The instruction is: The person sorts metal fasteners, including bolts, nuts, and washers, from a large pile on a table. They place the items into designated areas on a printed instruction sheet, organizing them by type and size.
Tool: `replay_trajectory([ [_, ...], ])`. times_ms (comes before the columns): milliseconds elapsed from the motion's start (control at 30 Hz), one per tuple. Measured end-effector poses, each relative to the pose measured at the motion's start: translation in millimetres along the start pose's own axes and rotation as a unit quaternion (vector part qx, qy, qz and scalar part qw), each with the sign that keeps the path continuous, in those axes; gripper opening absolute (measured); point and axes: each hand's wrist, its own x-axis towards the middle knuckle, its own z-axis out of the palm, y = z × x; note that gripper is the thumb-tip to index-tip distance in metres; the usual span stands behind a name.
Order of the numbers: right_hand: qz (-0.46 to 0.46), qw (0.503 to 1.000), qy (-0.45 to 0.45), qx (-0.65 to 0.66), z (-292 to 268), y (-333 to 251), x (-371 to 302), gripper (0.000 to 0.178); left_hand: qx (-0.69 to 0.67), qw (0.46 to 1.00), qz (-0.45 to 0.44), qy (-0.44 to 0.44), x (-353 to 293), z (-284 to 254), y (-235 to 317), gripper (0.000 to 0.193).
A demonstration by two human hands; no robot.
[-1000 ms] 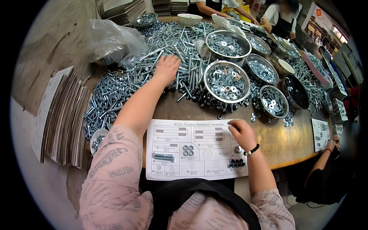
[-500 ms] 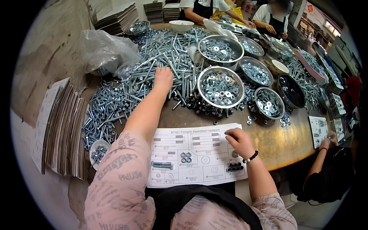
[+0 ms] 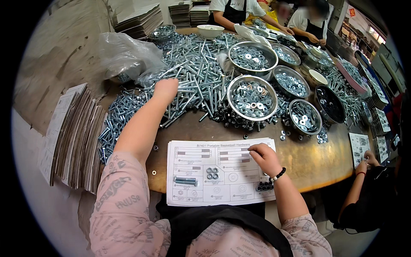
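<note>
My left hand (image 3: 166, 89) reaches into a large heap of silver bolts (image 3: 197, 85), its fingers curled down and mostly hidden; what they hold, if anything, cannot be made out. On a stack of printed sheets (image 3: 248, 199) before me rests my right hand (image 3: 265, 159), fingers loosely extended to the left over the diagram, no item visible in them. Several long bolts (image 3: 185, 181) lie side by side on the sheet's left. Several silver nuts (image 3: 212, 173) sit in a cluster near its middle, and small black nuts (image 3: 264, 186) lie under my right wrist.
Steel bowls of washers (image 3: 231, 105) stand right of the heap, beside a dark bowl (image 3: 329, 103). Cardboard sheets (image 3: 79, 141) stand stacked at left, near a plastic bag (image 3: 128, 53). Co-workers' hands (image 3: 314, 39) are busy across the table; another person's hands (image 3: 366, 160) are at right.
My left hand has moved left and slightly nearer over the bolts, its fingers more tightly curled. My right hand stays on the sheet. The whole view has shifted a little.
</note>
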Motion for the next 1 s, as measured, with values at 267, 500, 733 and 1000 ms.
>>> replay_trajectory([
  [267,-0.001,0.998,-0.029,0.055,20.2,-8.1,10.6,0.016,-0.383,0.919,-0.090,-0.040,-30.8,40.8,-23.5,0.026],
  [500,-0.038,0.997,-0.052,0.036,33.0,-23.5,24.0,0.017,-0.779,0.584,-0.191,-0.121,-56.8,44.4,-1.7,0.015],
  [733,0.016,0.990,-0.098,0.099,53.3,-48.7,40.3,0.019,-0.707,0.669,-0.218,-0.072,-57.1,67.2,6.7,0.022],
  [1000,0.005,0.994,-0.063,0.094,82.7,-32.3,75.9,0.028,-0.731,0.648,-0.211,-0.037,-68.0,55.3,16.1,0.015],
])
